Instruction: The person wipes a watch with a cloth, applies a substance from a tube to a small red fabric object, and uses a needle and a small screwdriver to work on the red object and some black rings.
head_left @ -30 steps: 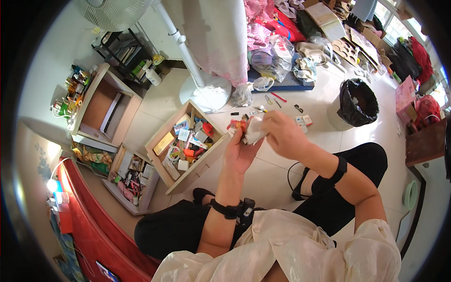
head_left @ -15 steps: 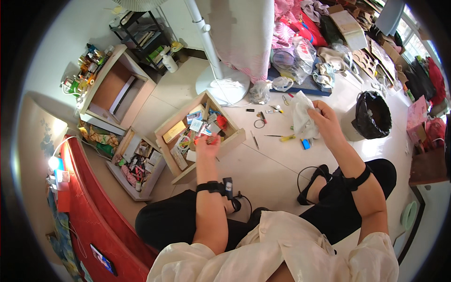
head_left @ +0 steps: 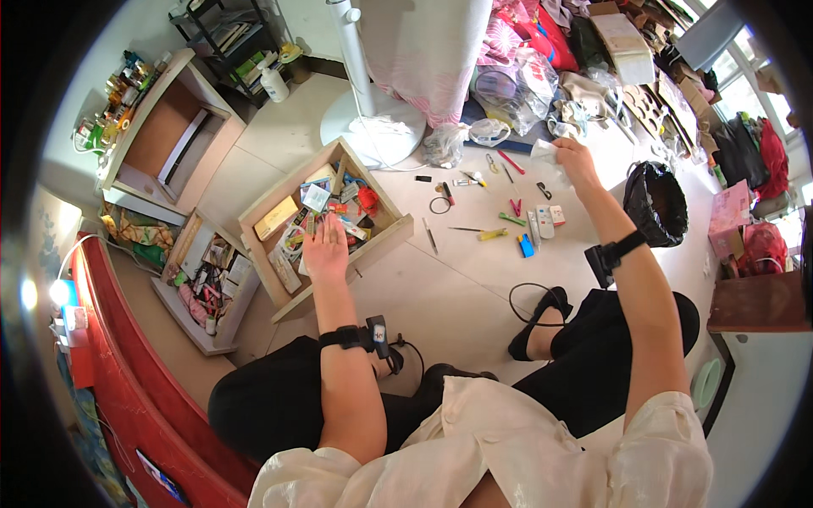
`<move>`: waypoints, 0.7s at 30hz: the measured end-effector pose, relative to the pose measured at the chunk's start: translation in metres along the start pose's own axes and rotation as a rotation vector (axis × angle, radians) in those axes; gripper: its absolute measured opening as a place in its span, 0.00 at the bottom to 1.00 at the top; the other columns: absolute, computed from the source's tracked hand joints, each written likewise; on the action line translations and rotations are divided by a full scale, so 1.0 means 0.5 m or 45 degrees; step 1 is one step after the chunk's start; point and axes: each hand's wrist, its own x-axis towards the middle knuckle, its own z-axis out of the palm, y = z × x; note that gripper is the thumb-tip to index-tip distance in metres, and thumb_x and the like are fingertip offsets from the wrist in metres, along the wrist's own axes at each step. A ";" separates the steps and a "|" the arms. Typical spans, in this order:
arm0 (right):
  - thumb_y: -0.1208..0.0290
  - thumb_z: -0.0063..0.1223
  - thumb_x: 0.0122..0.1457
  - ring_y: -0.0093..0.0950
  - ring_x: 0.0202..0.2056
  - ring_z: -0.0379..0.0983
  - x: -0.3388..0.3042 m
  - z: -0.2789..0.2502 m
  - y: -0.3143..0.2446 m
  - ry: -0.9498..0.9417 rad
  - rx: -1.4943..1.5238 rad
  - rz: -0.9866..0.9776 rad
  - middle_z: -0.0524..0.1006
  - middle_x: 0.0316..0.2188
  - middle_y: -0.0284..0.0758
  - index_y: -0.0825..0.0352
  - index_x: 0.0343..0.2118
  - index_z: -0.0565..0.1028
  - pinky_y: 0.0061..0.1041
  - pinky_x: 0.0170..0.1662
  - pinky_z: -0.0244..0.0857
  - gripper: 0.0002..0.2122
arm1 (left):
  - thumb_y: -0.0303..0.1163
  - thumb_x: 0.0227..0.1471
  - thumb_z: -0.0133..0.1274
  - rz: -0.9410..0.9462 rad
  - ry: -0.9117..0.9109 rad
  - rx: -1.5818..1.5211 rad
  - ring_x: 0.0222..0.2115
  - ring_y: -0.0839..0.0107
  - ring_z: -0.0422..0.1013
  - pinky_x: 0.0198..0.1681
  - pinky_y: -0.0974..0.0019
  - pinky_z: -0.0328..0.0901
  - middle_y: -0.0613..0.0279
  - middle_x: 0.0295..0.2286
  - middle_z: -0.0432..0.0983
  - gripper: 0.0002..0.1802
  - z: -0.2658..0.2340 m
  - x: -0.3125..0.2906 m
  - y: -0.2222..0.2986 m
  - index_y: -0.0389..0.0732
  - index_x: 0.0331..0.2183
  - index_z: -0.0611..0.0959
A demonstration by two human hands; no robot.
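My left hand (head_left: 327, 245) reaches into a wooden drawer (head_left: 284, 309) standing on the floor. Its fingers lie stretched out over the small things inside, and their tips partly blend with the clutter. Around it in the drawer are a yellow box (head_left: 276, 218), a pale blue-white packet (head_left: 316, 199) and a red item (head_left: 367, 201). Farther off to the right, my right hand (head_left: 577, 163) is closed on a crumpled white tissue (head_left: 544, 152), held above the floor. Both wrists wear black straps.
Small items lie on the floor, among them a blue lighter (head_left: 526, 245) and a yellow tube (head_left: 492, 234). A black-lined bin (head_left: 656, 203) stands at right. Left are a second filled drawer (head_left: 222, 343) and a wooden cabinet (head_left: 140, 161). A white stand base (head_left: 339, 135) stands ahead.
My right hand has moved the tissue farther away, uncovering several small items on the floor. My left hand's fingers have straightened over the drawer. The whole view has shifted slightly.
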 end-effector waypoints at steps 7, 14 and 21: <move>0.51 0.48 0.49 0.35 0.35 0.73 0.015 0.064 0.183 -0.249 -1.341 0.324 0.77 0.31 0.37 0.65 0.32 0.77 0.30 0.38 0.66 0.20 | 0.35 0.56 0.39 -0.175 -0.244 0.166 0.38 0.72 0.70 0.39 0.68 0.65 0.64 0.37 0.72 0.13 0.035 -0.054 -0.083 0.39 0.41 0.71; 0.53 0.50 0.46 0.37 0.36 0.74 -0.038 0.158 0.278 -0.284 -1.371 0.454 0.76 0.33 0.41 0.64 0.32 0.77 0.32 0.38 0.67 0.19 | 0.33 0.56 0.40 -0.300 -0.347 0.417 0.34 0.75 0.69 0.38 0.71 0.64 0.67 0.35 0.72 0.12 0.070 -0.098 -0.169 0.42 0.41 0.72; 0.60 0.51 0.47 0.38 0.36 0.73 -0.003 0.198 0.345 -0.216 -1.255 0.477 0.76 0.32 0.41 0.64 0.32 0.75 0.34 0.37 0.66 0.13 | 0.35 0.55 0.40 -0.383 -0.236 0.636 0.35 0.77 0.67 0.39 0.73 0.62 0.66 0.35 0.70 0.14 0.081 -0.111 -0.223 0.41 0.42 0.71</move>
